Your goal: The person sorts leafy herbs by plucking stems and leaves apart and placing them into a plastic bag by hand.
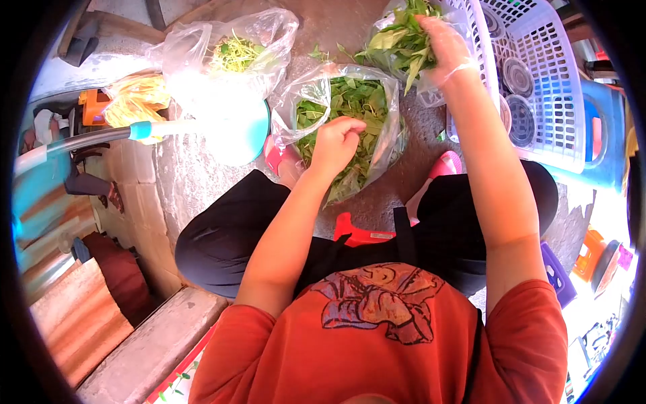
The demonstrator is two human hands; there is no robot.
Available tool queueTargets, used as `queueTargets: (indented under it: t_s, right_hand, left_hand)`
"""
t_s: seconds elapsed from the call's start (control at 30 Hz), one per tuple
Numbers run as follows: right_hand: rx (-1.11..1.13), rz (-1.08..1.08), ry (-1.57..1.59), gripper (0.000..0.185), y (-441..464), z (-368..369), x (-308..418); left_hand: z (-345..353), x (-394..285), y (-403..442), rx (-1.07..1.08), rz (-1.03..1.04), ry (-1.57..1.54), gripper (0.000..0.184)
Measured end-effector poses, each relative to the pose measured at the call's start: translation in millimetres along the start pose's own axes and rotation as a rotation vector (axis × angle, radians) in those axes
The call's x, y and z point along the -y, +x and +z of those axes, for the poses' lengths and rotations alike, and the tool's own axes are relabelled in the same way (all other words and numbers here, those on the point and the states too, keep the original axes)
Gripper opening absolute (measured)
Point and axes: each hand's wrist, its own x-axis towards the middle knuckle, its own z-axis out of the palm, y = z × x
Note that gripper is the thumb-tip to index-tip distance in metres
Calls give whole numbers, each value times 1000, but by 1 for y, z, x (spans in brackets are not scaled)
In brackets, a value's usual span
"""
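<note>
My left hand (338, 146) is curled closed above an open clear plastic bag (392, 121) filled with loose green leaves (360, 95). Whatever its fingers may hold is hidden or too small to make out. Farther up and to the right, my right hand (449, 50) is wrapped around a bunch of leafy greens (404, 42), its fingertips partly hidden by leaves. Another clear plastic bag (431, 94) lies beneath that hand, against the basket.
A white plastic basket (562, 87) stands at the right, beside a blue container (605, 128). At the upper left, another plastic bag (276, 34) holds pale stems (235, 52). A turquoise round thing (252, 135) sits on the sunlit floor. Pink shoes flank the leaf bag.
</note>
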Motion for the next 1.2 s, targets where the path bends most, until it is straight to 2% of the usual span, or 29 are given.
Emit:
queueTargets:
  t_s: [0.03,0.07,0.13,0.17,0.2,0.27,0.3,0.33,0.4,0.43,0.5,0.53,0.6,0.63,0.7,0.73,0.8,0.9,1.0,1.03,1.07,1.13,1.2]
  right_hand:
    - [-7,-64,-189,57,-7,1,18]
    - [-5,-12,-74,47,-7,4,20]
    - [-20,91,158,33,-7,10,23]
    - [-34,293,552,33,-5,18,27]
    - [-46,494,946,32,-3,23,32]
    - [-19,474,910,34,-8,20,39]
    - [-49,442,837,36,-8,23,36]
    - [-48,447,840,37,-9,22,33]
    - [-13,491,923,41,-7,16,36]
    - [25,529,1005,43,-6,14,38]
    - [-15,497,856,45,1,17,32]
    - [-16,505,853,45,3,20,30]
    - [-1,545,916,47,3,23,35]
    - [14,578,979,47,2,23,37]
    - [44,497,925,47,-1,22,38]
    - [57,457,894,47,-3,20,36]
    - [-23,473,842,47,-4,17,31]
    - [-16,409,765,46,-3,12,22]
    - [-9,477,911,48,-4,13,27]
    - [22,492,987,49,-5,13,30]
    - [53,507,1061,49,-5,14,33]
    - [-15,484,975,50,-6,18,34]
    - [-72,467,889,50,-9,20,42]
  left_hand:
    - [0,20,-2,5,79,234,20]
    - [-3,42,-4,8,160,468,24]
    - [-9,68,-20,18,-165,821,40]
    - [-11,85,-32,2,-213,899,49]
    - [-17,99,-38,113,-290,813,49]
    - [-29,110,-45,333,-442,637,47]
    - [-29,110,-42,271,-425,545,37]
    - [-30,112,-36,195,-544,307,33]
    - [-41,63,-8,31,-758,-178,24]
    - [-48,34,2,-4,-742,-311,24]
    - [-63,4,12,-66,-718,-512,25]
    - [-71,0,13,-15,-687,-629,24]
    - [-76,-15,14,86,-639,-774,31]
    - [-74,-10,13,74,-666,-714,34]
    - [-64,6,9,55,-717,-600,39]
    - [-56,9,5,-69,-804,-451,48]
    - [-45,46,-5,-218,-779,-107,40]
    - [-41,80,-16,-254,-413,322,29]
    - [-23,60,-17,-250,-229,357,20]
    - [-15,56,-14,-250,-227,354,21]
    - [-7,54,-8,-306,-113,273,20]
    - [3,52,-1,-265,-214,259,24]
    - [15,46,9,-284,-35,424,21]
